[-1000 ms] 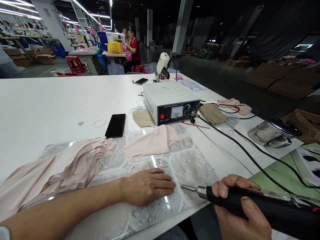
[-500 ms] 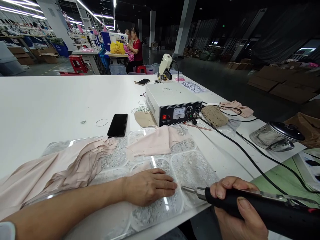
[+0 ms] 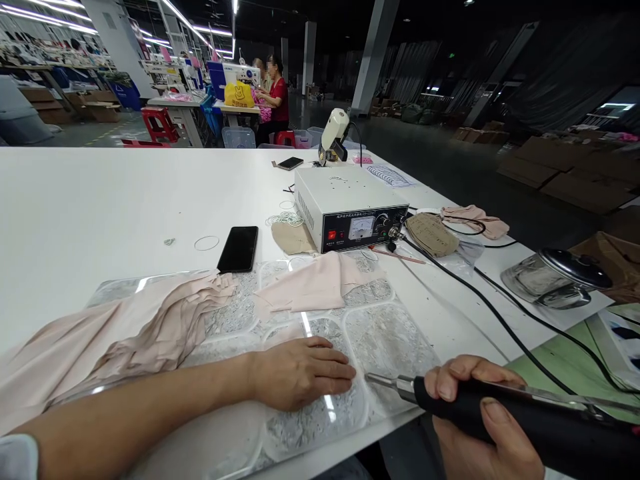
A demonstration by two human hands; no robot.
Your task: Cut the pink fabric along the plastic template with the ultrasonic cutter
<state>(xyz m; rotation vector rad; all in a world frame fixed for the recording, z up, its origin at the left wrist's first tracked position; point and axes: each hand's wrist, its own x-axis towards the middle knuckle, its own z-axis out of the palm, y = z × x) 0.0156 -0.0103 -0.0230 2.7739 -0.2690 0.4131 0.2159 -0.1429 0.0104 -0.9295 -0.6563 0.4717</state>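
My left hand (image 3: 304,373) lies palm down with outstretched fingers on a clear, marble-patterned mat (image 3: 385,333); a bit of pale pink fabric shows behind its wrist. In my right hand (image 3: 485,407) is a black handheld ultrasonic tool (image 3: 530,413), gripped around its body. Its slim metal tip points left, close to my left fingertips and just above the mat. A thin metal strip runs along the tool's top. Folded pale pink fabric (image 3: 313,283) rests on the mat beyond my left hand. To the left lies a layered stack of pink fabric pieces (image 3: 145,327).
A white control box (image 3: 350,193) with a lit red switch stands behind the mat, its black cable (image 3: 480,300) running right. Nearby are a phone (image 3: 239,249), cardboard templates (image 3: 431,233) and a lidded glass jug (image 3: 553,277). People sit at sewing machines in the background.
The view has shifted slightly, so the tabletop things appear a little further right. Both hands and the tool keep nearly the same places over the mat.
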